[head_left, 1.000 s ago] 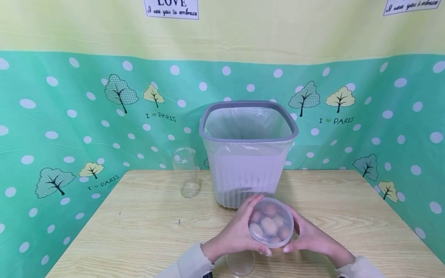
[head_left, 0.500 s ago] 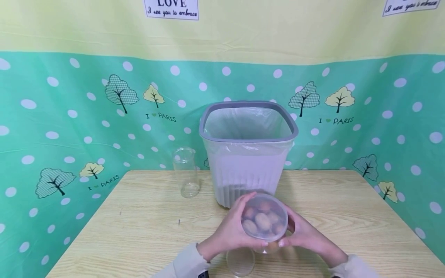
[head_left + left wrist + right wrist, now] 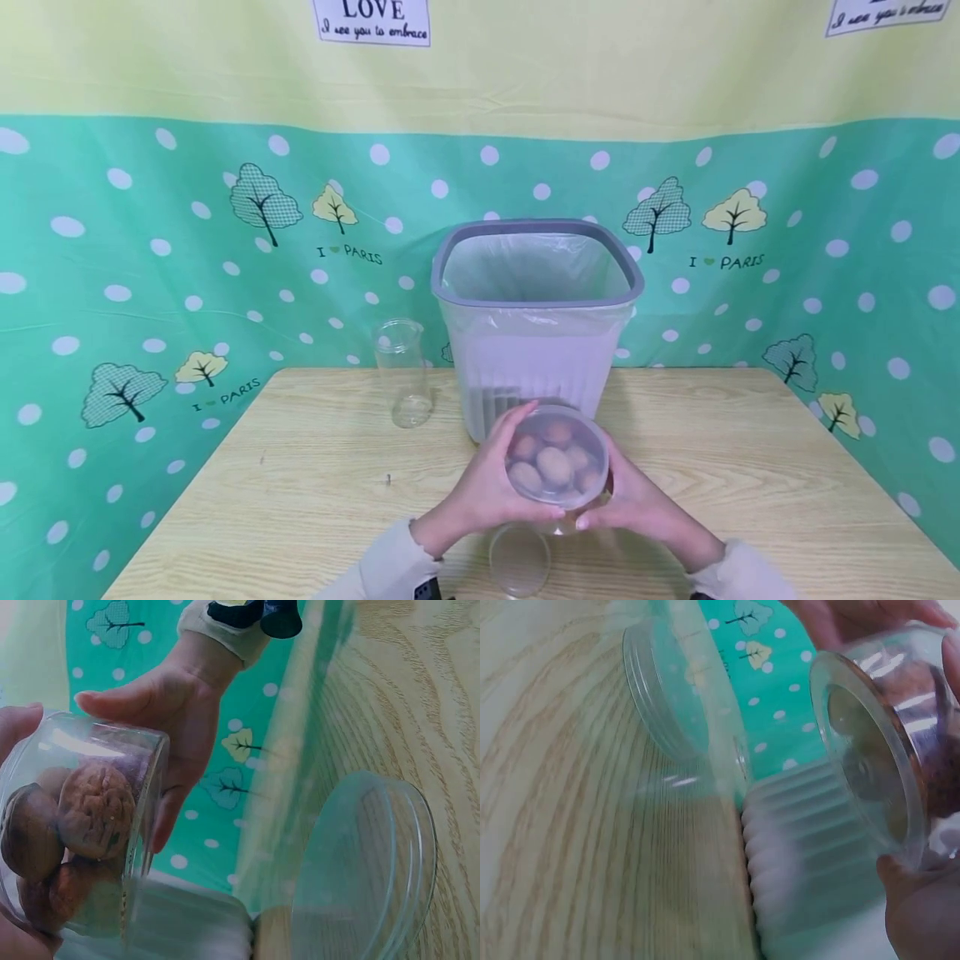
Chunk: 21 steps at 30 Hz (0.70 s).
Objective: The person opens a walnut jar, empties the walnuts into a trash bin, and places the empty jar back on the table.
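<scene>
A clear round jar of walnuts [image 3: 555, 462] with a cloudy top is held off the table between both hands, tilted in front of the bin. Gripping its left side is my left hand [image 3: 495, 487], thumb at the near edge. My right hand [image 3: 633, 500] holds the opposite side, its fingers partly hidden behind the jar. Brown walnuts [image 3: 97, 810] show through the wall in the left wrist view. Below the hands, a shallow clear round dish [image 3: 519, 567] sits on the table; the left wrist view shows this dish [image 3: 367, 862] apart from the jar.
A pale waste bin [image 3: 536, 350] with a grey rim and plastic liner stands at the back middle. To its left is a tall glass beaker [image 3: 401, 375]. The wooden table [image 3: 300, 500] meets a patterned green curtain [image 3: 150, 292]. A tiny dark object [image 3: 388, 479] lies left of centre.
Both hands have moved left and slightly away from me with the jar, bringing more of the clear dish below into view. Bin and beaker have stayed put.
</scene>
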### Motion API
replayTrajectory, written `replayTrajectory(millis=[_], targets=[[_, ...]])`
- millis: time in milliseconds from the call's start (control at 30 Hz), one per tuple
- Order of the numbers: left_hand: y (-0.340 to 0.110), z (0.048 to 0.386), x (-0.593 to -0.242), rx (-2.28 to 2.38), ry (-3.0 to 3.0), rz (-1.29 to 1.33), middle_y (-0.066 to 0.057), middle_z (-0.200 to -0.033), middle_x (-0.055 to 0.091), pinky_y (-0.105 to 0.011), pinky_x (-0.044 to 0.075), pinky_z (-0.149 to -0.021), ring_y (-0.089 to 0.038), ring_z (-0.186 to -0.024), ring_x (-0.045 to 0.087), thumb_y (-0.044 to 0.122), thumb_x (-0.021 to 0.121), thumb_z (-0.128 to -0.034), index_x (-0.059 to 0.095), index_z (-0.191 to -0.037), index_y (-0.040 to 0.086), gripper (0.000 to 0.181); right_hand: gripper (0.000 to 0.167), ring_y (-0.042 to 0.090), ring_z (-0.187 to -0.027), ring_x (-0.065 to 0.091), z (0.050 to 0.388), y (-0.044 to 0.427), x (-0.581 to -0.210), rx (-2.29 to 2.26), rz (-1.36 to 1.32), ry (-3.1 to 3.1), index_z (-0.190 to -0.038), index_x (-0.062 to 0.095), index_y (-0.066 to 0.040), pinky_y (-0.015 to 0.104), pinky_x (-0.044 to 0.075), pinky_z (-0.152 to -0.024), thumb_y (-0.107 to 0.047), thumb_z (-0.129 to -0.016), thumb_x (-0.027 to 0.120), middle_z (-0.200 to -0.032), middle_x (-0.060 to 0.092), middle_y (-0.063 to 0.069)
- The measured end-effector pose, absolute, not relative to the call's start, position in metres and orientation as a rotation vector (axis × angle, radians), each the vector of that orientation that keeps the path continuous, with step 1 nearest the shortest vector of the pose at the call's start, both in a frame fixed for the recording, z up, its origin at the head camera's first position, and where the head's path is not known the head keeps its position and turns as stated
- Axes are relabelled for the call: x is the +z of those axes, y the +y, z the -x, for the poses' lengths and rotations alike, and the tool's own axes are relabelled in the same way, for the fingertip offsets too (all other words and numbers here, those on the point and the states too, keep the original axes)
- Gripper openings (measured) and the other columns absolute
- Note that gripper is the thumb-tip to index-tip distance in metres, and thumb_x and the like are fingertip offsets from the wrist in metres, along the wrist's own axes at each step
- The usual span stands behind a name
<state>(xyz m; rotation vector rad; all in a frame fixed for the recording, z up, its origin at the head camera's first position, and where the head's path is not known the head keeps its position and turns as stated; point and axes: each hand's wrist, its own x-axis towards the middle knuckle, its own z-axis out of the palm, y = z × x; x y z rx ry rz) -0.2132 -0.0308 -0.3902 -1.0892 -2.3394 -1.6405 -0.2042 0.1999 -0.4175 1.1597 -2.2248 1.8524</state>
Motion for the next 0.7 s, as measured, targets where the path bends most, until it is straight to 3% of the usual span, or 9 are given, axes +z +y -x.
replayTrajectory(millis=[167, 700], targets=[[-0.0334, 0.2121, -0.3879, -1.678, -2.320, 1.104, -0.001, -0.146, 0.031, -0.045, 0.035, -0.104, -0.022, -0.126, 0.041, 0.023, 0.090, -0.0565, 0.025, -0.148, 0.018, 0.112, 0.115, 0.011, -0.122, 0.044, 0.1999, 0.1962, -0.4119, 1.755, -1.122, -2.256, -0.151, 0.011, -0.010, 0.029, 0.047, -0.089, -0.007, -0.062, 0.084, -0.141, 0.030, 0.030], [-0.0325, 0.2119, -0.3899, -1.724, -2.264, 1.127, -0.002, -0.146, 0.031, -0.045, 0.033, -0.105, -0.023, -0.127, 0.040, 0.019, 0.089, -0.0574, 0.026, -0.148, 0.014, 0.111, 0.112, 0.011, -0.121, 0.043, 0.1993, 0.1978, -0.4080, 1.670, -1.051, -2.318, -0.150, 0.017, -0.013, 0.026, 0.044, -0.092, -0.008, -0.060, 0.085, -0.141, 0.035, 0.022]])
